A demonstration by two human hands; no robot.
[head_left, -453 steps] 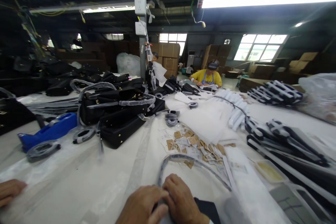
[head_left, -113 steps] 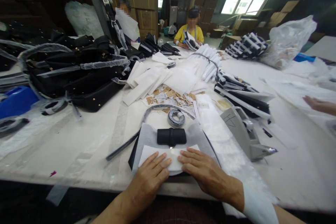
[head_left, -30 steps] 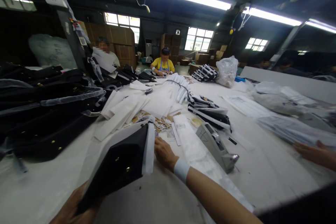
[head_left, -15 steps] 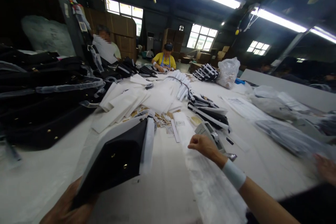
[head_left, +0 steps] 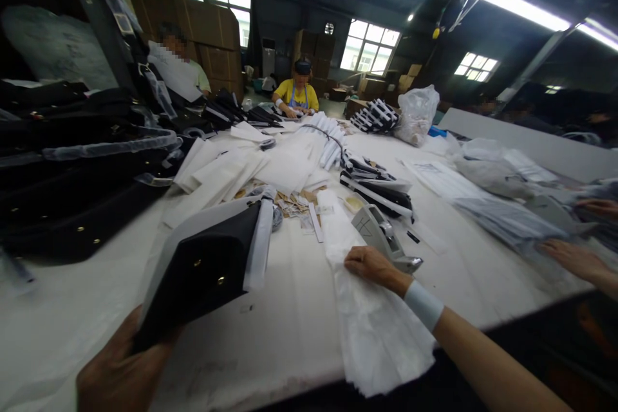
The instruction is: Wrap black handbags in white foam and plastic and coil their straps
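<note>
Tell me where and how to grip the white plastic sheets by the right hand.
Probably best to pinch the near end of the white plastic sheets, thumb below, coming from the person's side. They lie thin on the table, but that ruffled end juts past its edge, so the underside looks reachable.

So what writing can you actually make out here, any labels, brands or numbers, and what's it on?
Possibly "H", drawn in dark lines on the grey tape dispenser; too blurred to be sure.
Small label on the plastic bags at the right hand: unreadable.
Tags heaped on the table: too small to read.
Black bag in the left hand: no lettering visible.
No brand or number is legible.
</note>
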